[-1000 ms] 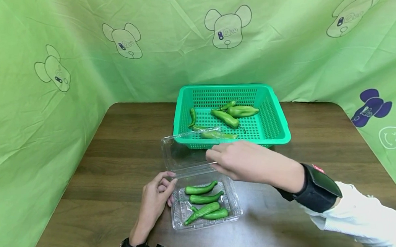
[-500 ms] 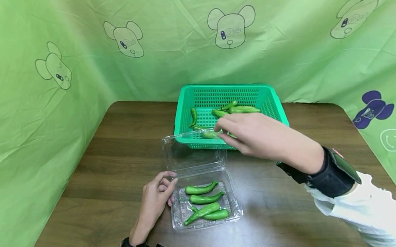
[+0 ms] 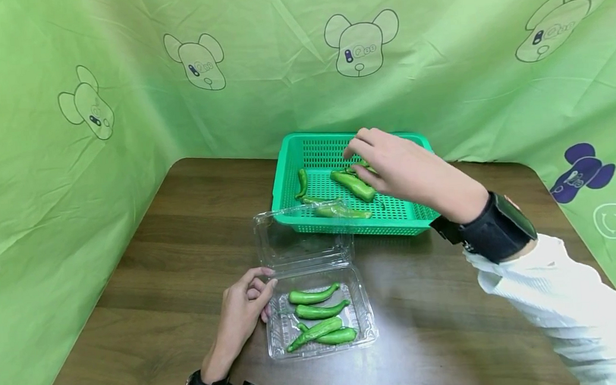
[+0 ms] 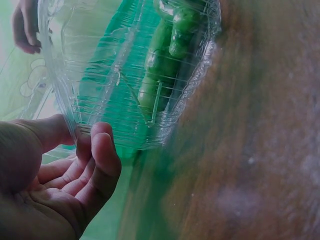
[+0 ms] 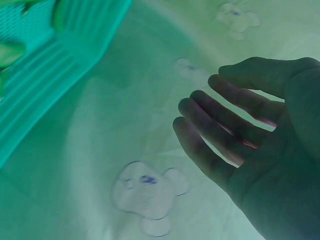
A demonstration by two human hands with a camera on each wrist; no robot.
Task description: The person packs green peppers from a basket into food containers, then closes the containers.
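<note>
I saw my right hand over the far part of the green basket, fingers loosely spread and bent downward, empty, the fingertips just above the peppers lying there. The wrist view showed the same: fingers apart, gripping nothing. The peppers were glossy, green, curved and tapering to thin stems.

My left hand rested on the table at the left edge of the clear plastic box, fingers curled, thumb and fingertips touching its rim near the hinge. The box sat at the near middle of the table, its lid tilted up and leaning back toward the basket's front wall.

Compared with a second before, my right hand had left the lid's edge and travelled up and back over the basket; half a second before it was at the basket's front rim. The left hand and the box had not moved.

I counted four peppers in the box, side by side. In the basket I made out five, though my hand hid part of the pile, so I could not be sure. One basket, one box.
</note>
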